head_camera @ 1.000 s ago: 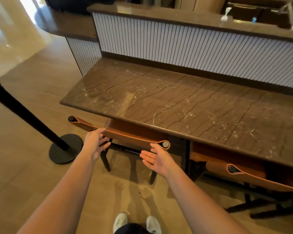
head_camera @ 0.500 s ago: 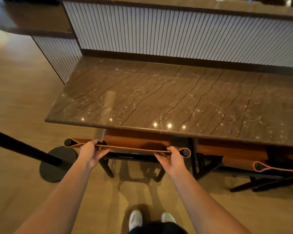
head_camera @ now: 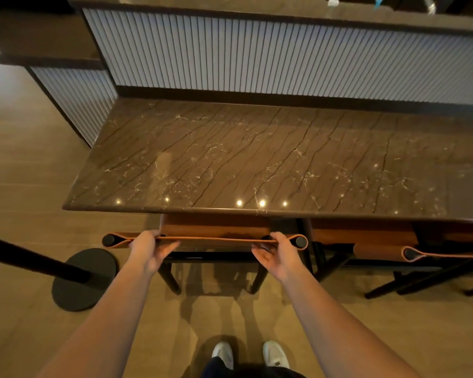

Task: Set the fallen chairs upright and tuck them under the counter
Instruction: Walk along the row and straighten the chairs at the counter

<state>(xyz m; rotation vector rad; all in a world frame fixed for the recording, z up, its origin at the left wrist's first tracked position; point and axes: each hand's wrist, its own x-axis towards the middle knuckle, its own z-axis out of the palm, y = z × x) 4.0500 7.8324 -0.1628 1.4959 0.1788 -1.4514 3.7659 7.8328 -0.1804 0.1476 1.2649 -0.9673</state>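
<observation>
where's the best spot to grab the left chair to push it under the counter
By the backrest top edge, from behind, one hand near each rolled end, as the left hand and right hand grip it. That edge runs level and parallel to the counter, so an even push should keep the chair straight.

The light is warm and rather dim and comes from above, with bright pinpoints of glare along the front of the polished worktop [head_camera: 257, 159]. A paler, cooler wash lies on the floor [head_camera: 25, 173] at the far left. The chair [head_camera: 216, 226] under the worktop sits in shade, and faint doubled shadows fall on the floor below it. The wide lens bows straight edges, the upper corners darken, and detail is soft throughout.
</observation>
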